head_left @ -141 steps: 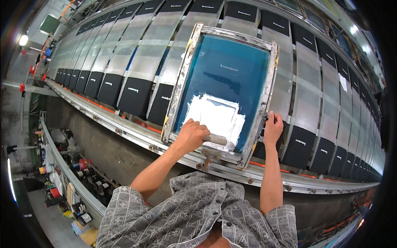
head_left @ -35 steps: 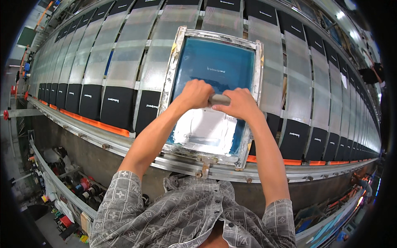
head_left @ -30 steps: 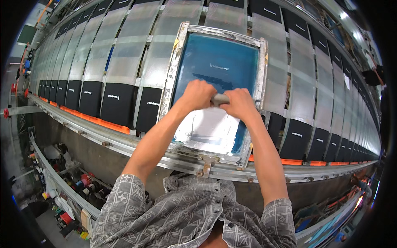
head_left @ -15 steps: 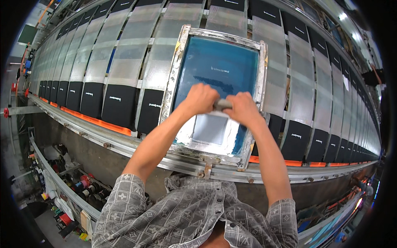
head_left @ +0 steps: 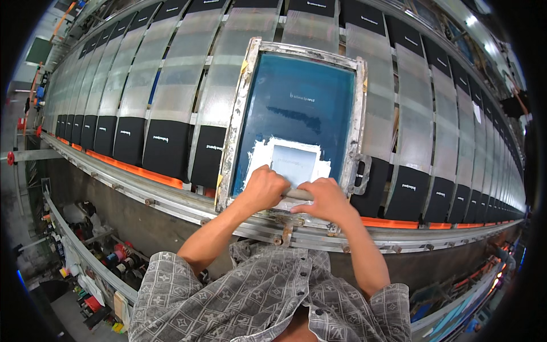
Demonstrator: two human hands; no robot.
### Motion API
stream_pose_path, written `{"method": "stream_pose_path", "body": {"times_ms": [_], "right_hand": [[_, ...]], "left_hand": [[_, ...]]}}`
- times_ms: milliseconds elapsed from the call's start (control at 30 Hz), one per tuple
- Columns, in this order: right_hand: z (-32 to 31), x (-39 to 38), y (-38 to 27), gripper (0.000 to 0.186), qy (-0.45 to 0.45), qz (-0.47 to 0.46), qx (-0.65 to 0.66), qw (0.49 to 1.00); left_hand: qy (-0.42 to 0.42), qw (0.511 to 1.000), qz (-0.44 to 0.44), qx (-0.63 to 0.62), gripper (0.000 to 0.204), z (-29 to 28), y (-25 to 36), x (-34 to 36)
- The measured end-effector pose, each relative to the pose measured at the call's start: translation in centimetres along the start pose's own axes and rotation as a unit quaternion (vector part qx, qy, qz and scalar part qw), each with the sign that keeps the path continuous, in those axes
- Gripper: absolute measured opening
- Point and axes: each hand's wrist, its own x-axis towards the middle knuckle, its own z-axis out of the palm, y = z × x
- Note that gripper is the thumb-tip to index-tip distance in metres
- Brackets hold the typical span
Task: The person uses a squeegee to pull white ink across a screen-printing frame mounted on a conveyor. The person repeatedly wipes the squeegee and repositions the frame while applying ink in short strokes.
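Note:
A squeegee with a greyish handle [head_left: 298,194] lies across the near part of a screen-printing frame. My left hand [head_left: 265,189] is closed round its left end and my right hand [head_left: 327,199] grips the right end, with the thumb along the near side. Its blade is hidden under my hands. The metal frame [head_left: 235,122] is worn and stained, and holds a blue mesh [head_left: 302,80] with small pale lettering and a dark smear. White ink [head_left: 262,153] surrounds a pale grey rectangle [head_left: 293,161] just beyond the squeegee.
Long pallets [head_left: 176,74] stand in rows on both sides, with black fabric pieces [head_left: 165,149] at their ends. A metal rail [head_left: 128,185] runs along the near edge beside an orange strip [head_left: 137,168]. A metal bracket [head_left: 362,174] sits at the frame's right side. Bottles and cans [head_left: 122,256] stand lower left.
Both hands have drawn the squeegee toward my body, from the middle of the mesh to its near end. The pale rectangle and white ink are now uncovered beyond it.

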Motion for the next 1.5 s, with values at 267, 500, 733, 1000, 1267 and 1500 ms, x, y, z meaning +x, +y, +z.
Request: {"method": "stream_pose_path", "body": {"times_ms": [267, 500, 733, 1000, 1267, 1500], "right_hand": [[-1.8, 0.2, 12.0, 0.03, 0.378, 0.364, 0.101, 0.845], [-2.3, 0.3, 11.9, 0.03, 0.429, 0.305, 0.215, 0.823], [3.2, 6.2, 5.6, 0.032, 0.473, 0.25, 0.218, 0.816], [7.6, 12.3, 0.9, 0.031, 0.467, 0.249, 0.243, 0.813], [6.3, 12.6, -0.8, 0.028, 0.416, 0.316, 0.098, 0.847], [0.7, 16.7, -7.1, 0.037, 0.251, 0.033, 0.083, 0.964]], "left_hand": [[0.041, 0.998, -0.018, 0.052, 0.011, -4.3, -3.9, 8.3], [0.188, 0.98, 0.033, 0.065, 0.028, 2.8, 1.0, -2.9], [0.131, 0.989, -0.018, 0.069, 0.035, -0.4, -3.5, -11.8], [0.124, 0.991, -0.021, 0.037, 0.016, -4.3, -11.6, -14.5], [0.037, 0.999, -0.034, 0.004, 0.012, -5.8, -13.7, -12.0], [0.005, 0.999, -0.028, 0.035, 0.022, -9.3, -19.0, -2.3]]}}
